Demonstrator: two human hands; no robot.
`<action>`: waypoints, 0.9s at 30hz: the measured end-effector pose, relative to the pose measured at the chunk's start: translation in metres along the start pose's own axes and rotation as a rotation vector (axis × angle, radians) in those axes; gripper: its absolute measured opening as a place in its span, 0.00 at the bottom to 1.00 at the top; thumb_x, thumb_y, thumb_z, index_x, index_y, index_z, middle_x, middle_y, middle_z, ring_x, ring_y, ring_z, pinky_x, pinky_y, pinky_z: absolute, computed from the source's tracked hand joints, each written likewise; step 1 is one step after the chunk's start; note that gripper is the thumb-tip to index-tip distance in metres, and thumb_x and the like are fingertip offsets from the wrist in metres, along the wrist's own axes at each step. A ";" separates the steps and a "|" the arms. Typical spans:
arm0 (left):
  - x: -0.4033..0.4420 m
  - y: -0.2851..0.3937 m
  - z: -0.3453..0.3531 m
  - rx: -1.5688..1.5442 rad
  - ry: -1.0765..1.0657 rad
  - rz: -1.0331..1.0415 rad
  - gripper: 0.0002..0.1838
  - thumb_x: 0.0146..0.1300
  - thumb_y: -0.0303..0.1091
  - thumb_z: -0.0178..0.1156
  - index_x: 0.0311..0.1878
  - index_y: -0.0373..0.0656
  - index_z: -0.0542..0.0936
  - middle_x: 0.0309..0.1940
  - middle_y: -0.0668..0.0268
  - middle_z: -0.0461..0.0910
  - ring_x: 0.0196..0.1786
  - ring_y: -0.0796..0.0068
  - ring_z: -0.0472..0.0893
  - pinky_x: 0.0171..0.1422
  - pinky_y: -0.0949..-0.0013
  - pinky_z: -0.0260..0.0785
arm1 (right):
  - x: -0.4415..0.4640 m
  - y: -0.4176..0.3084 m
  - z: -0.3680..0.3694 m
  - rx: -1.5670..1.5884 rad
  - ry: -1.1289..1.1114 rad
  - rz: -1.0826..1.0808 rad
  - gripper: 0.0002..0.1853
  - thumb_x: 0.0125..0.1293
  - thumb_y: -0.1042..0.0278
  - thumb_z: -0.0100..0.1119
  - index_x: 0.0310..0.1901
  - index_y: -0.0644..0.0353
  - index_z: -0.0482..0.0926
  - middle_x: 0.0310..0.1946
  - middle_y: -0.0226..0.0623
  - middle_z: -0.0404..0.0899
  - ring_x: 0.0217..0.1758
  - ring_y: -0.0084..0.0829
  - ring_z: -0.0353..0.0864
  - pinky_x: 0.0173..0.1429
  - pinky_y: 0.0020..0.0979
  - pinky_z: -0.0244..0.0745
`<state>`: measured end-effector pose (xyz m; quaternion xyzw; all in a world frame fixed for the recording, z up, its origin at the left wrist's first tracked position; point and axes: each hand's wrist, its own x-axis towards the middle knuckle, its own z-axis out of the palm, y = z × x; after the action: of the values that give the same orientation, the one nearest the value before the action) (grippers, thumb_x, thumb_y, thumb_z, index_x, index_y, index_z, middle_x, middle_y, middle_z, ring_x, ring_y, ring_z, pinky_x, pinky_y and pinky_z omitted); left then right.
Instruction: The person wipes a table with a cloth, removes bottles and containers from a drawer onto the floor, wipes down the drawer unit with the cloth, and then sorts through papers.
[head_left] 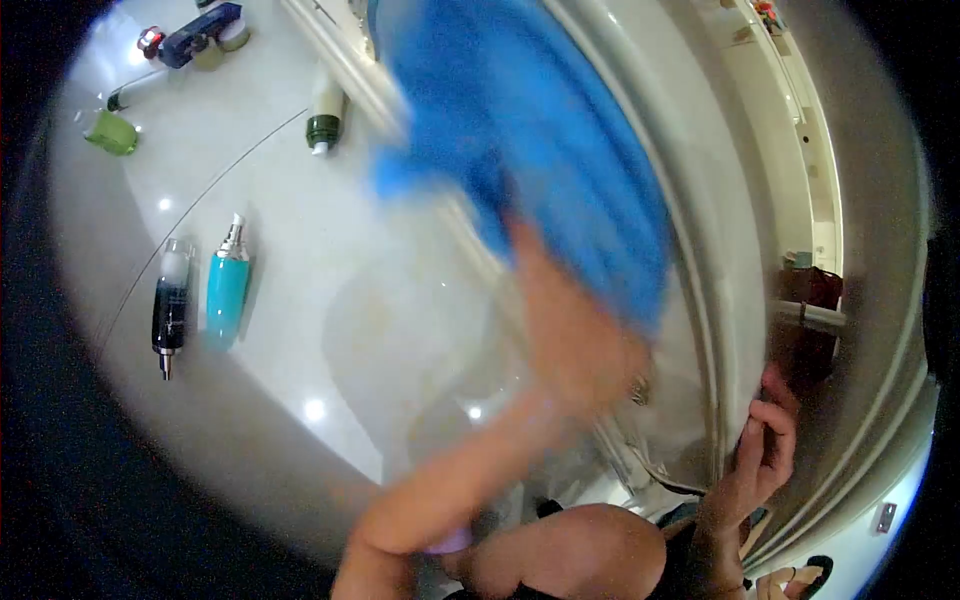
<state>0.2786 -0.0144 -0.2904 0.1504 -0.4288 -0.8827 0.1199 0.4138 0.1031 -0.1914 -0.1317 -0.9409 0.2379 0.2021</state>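
Note:
My left hand (580, 340), blurred by motion, is wrapped into a bunched blue cloth (580, 160), its fingers mostly hidden by the fabric. The cloth lies over a pale, curved, framed panel (690, 200). On the right, the fingers of my right hand (765, 445) are bent round that panel's outer edge. Left of the cloth, a white and dark green tube (324, 115) rests on the glossy white surface (270, 200).
A turquoise pump bottle (228, 285) and a dark bottle (170, 310) lie at the left. Farther up are a green glass item (110, 133) and a dark blue object (200, 35) among small containers. A bare knee (575, 550) shows below, and part of a foot (790, 582) at bottom right.

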 end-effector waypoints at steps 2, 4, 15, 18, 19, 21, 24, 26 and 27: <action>-0.052 -0.014 -0.025 0.380 -0.424 0.196 0.24 0.63 0.37 0.50 0.61 0.40 0.62 0.54 0.51 0.69 0.59 0.55 0.68 0.64 0.55 0.57 | -0.002 0.001 0.001 -0.016 -0.043 0.006 0.08 0.65 0.71 0.50 0.40 0.65 0.75 0.55 0.49 0.72 0.60 0.39 0.69 0.66 0.39 0.59; -0.075 -0.034 -0.043 0.734 -0.856 0.503 0.18 0.67 0.45 0.48 0.50 0.42 0.77 0.45 0.56 0.79 0.50 0.58 0.77 0.55 0.55 0.67 | -0.002 -0.003 0.000 -0.089 -0.009 -0.012 0.08 0.65 0.72 0.49 0.41 0.65 0.75 0.55 0.49 0.72 0.59 0.39 0.69 0.65 0.39 0.60; 0.211 -0.069 -0.100 0.833 -0.062 0.499 0.21 0.69 0.38 0.36 0.47 0.30 0.72 0.43 0.47 0.75 0.46 0.51 0.73 0.55 0.55 0.64 | -0.008 -0.003 0.002 -0.009 0.024 0.038 0.09 0.66 0.73 0.45 0.42 0.64 0.75 0.57 0.49 0.70 0.61 0.39 0.68 0.65 0.39 0.60; 0.087 -0.107 -0.106 1.043 -0.134 0.464 0.25 0.63 0.34 0.42 0.60 0.28 0.63 0.55 0.39 0.67 0.56 0.40 0.66 0.64 0.51 0.56 | -0.005 -0.008 0.001 -0.082 -0.040 -0.015 0.09 0.66 0.73 0.45 0.42 0.64 0.74 0.56 0.49 0.70 0.60 0.39 0.68 0.65 0.38 0.60; 0.024 -0.077 -0.081 0.635 -0.032 -0.050 0.27 0.63 0.34 0.44 0.63 0.28 0.60 0.58 0.38 0.65 0.60 0.41 0.64 0.66 0.51 0.54 | -0.005 -0.009 0.004 -0.071 -0.028 -0.015 0.09 0.66 0.73 0.45 0.42 0.64 0.74 0.56 0.49 0.70 0.60 0.39 0.68 0.65 0.38 0.60; -0.085 -0.105 -0.079 0.619 -0.189 -0.028 0.25 0.60 0.34 0.48 0.60 0.35 0.66 0.57 0.45 0.68 0.58 0.43 0.66 0.66 0.49 0.54 | -0.006 -0.005 0.005 -0.050 0.008 0.009 0.09 0.66 0.74 0.44 0.43 0.65 0.74 0.56 0.49 0.70 0.60 0.38 0.68 0.65 0.38 0.60; -0.117 -0.117 -0.100 0.664 -0.634 0.151 0.22 0.56 0.34 0.50 0.56 0.38 0.70 0.54 0.47 0.70 0.55 0.43 0.67 0.65 0.43 0.53 | -0.005 -0.011 0.007 -0.093 0.005 -0.002 0.09 0.66 0.75 0.44 0.43 0.65 0.75 0.56 0.49 0.71 0.60 0.38 0.69 0.65 0.37 0.60; -0.052 -0.121 -0.087 0.718 -0.278 0.162 0.24 0.55 0.33 0.52 0.56 0.35 0.69 0.53 0.45 0.69 0.55 0.43 0.66 0.64 0.43 0.52 | -0.005 -0.007 0.005 -0.102 0.001 -0.036 0.10 0.66 0.75 0.43 0.43 0.65 0.75 0.56 0.49 0.71 0.60 0.38 0.69 0.66 0.37 0.60; -0.020 -0.125 -0.078 0.741 -0.102 0.166 0.24 0.55 0.33 0.52 0.56 0.34 0.69 0.52 0.44 0.69 0.54 0.43 0.66 0.64 0.43 0.52 | -0.004 -0.003 0.004 -0.099 -0.004 -0.065 0.10 0.66 0.75 0.43 0.43 0.65 0.75 0.56 0.49 0.71 0.60 0.38 0.69 0.66 0.37 0.59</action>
<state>0.3152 0.0114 -0.4318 0.1040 -0.7350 -0.6615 0.1071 0.4150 0.0975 -0.1942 -0.1104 -0.9556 0.1846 0.2013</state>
